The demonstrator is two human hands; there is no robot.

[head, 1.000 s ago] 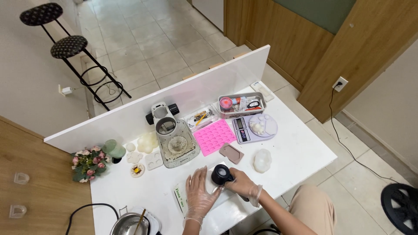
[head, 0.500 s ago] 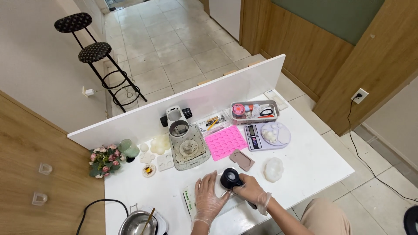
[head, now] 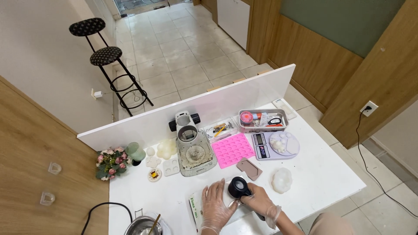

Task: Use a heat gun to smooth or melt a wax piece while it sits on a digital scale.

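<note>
Black round tool (head: 238, 187), just in front of the pink silicone mould (head: 232, 150), is gripped by the right hand (head: 260, 204); left hand (head: 216, 207) should be kept flat, steadying the paper (head: 197, 208) beneath.

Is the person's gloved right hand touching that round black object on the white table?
Touching. The head view shows the gloved right hand with its fingers wrapped against the round black object, no gap between them.
</note>
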